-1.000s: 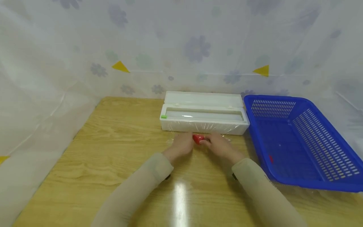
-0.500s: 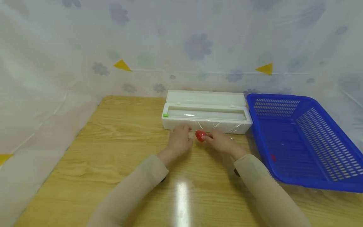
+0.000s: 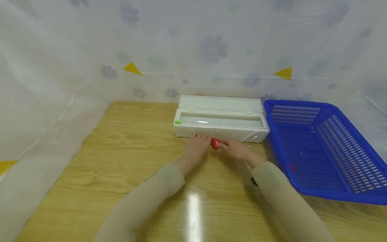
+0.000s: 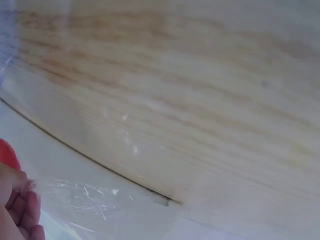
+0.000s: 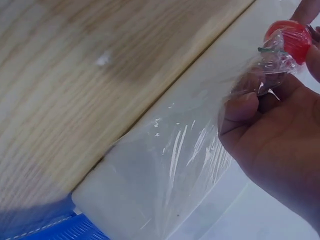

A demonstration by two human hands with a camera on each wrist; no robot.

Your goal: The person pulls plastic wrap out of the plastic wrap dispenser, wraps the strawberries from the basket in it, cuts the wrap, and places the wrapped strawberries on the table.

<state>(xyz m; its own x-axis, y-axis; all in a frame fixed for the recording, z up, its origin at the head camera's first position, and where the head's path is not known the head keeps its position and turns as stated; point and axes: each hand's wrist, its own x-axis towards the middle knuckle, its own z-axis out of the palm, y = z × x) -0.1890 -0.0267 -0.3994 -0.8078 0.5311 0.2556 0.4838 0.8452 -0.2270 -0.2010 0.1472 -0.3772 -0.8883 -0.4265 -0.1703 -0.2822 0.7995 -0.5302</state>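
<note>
A small red fruit, wrapped in clear film, is held between the hands at the front of a long white cling film box. With thumb and fingers my right hand grips the fruit; the right wrist view shows a green bit on the red fruit and film bunched over the curled fingers. My left hand is close against the fruit's left side. Its fingers are curled in the left wrist view, with cling film gathered at their tips. The exact hold is partly cut off.
The box lid is raised at the back, and a green slider sits at its left end. A blue plastic basket stands right of the box, with a small red thing showing inside. The wooden table extends to the left.
My left hand moved left away from the fruit, then came back against it. The right hand kept its grip on the fruit, which turned slightly. Box and basket stay put.
</note>
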